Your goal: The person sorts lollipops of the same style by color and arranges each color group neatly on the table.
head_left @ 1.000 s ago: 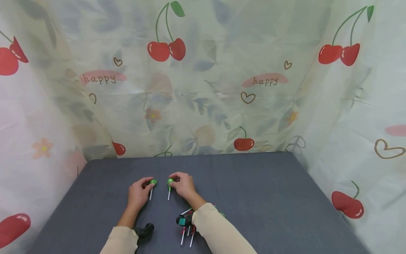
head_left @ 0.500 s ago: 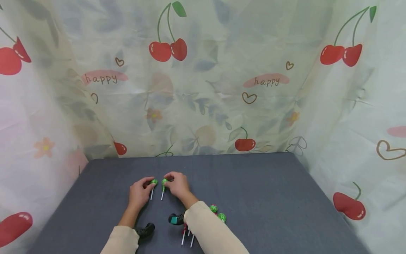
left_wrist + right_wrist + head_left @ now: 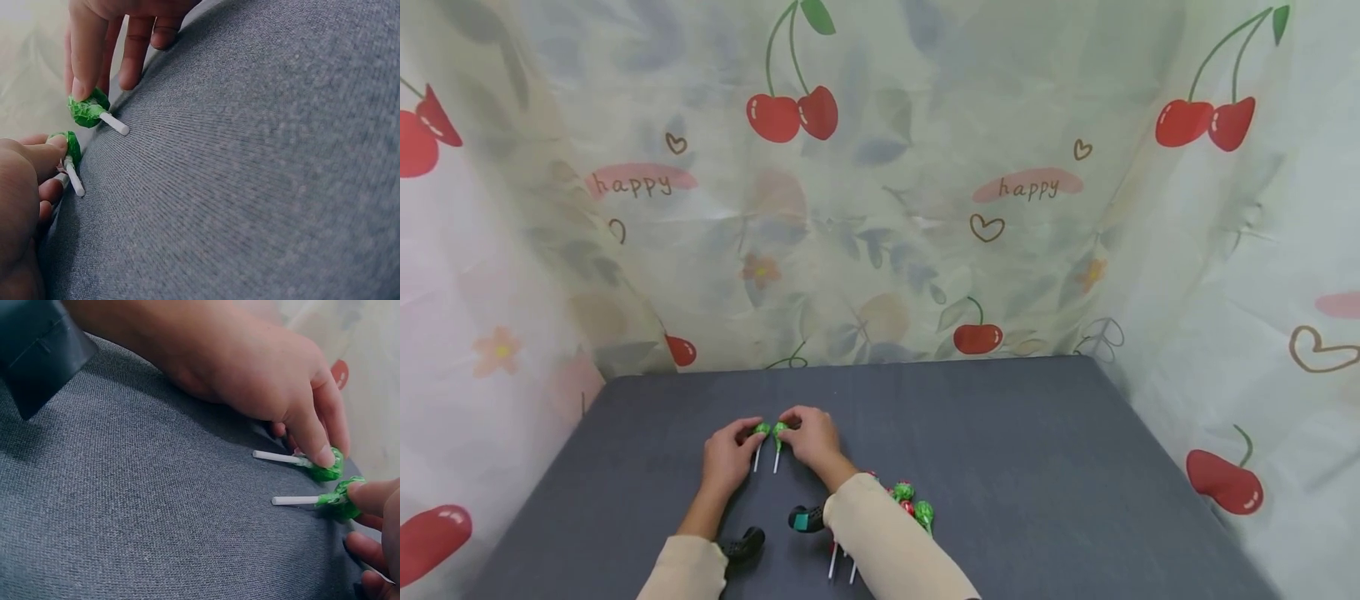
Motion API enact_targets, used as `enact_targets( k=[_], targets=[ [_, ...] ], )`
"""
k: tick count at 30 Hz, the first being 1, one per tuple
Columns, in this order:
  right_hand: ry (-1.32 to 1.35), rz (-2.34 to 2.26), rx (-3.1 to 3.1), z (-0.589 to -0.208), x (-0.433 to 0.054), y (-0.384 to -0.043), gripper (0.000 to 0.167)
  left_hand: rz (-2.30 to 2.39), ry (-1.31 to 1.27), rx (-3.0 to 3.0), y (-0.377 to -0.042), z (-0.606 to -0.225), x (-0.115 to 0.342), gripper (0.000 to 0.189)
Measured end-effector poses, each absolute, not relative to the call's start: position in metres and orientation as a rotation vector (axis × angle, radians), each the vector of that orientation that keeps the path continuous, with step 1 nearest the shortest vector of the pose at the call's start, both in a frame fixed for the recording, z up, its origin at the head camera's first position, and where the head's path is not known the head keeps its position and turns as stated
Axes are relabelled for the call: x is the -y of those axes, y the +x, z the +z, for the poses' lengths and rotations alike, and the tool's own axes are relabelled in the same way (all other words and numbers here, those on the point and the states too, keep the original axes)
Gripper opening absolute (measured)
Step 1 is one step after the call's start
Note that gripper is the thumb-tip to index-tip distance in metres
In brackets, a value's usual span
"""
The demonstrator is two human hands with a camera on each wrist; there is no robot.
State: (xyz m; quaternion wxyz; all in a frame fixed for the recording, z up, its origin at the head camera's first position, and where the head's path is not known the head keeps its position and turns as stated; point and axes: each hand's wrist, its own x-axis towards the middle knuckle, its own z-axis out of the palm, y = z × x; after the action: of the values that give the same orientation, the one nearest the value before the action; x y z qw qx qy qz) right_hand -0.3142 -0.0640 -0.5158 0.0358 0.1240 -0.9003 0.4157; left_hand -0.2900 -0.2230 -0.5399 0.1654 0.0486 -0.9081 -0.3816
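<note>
My left hand pinches the head of a green-wrapped lollipop between thumb and fingers. Its white stick points toward me on the dark grey cloth. Just to the right, my right hand pinches a second green lollipop by the head, stick also pointing nearer. The two sticks lie nearly parallel, with a small gap between the heads. In the right wrist view, the left hand's lollipop and the right hand's lollipop stand side by side. The left wrist view shows both sticks close to the cloth.
A pile of red and green lollipops lies by my right forearm, partly hidden under the sleeve. Grey cloth covers the table. A cherry-patterned curtain surrounds its back and sides. Dark wrist devices sit on both wrists.
My right hand has moved left with its green lollipop, bringing it close beside the left one. The left hand stays in place. More of the pile shows beside the right sleeve.
</note>
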Motion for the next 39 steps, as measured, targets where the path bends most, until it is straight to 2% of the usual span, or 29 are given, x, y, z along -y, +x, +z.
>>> enact_targets(
  k=[12, 39],
  targets=[
    [0.303, 1.162, 2.795, -0.516, 0.069, -0.312, 0.013, -1.1, 0.137, 2.578, -0.289, -0.542, 0.221, 0.026],
    [0.42, 1.275, 2.74, -0.509, 0.056, -0.314, 0.024, -1.095, 0.124, 2.573, -0.288, -0.538, 0.223, 0.026]
  ],
)
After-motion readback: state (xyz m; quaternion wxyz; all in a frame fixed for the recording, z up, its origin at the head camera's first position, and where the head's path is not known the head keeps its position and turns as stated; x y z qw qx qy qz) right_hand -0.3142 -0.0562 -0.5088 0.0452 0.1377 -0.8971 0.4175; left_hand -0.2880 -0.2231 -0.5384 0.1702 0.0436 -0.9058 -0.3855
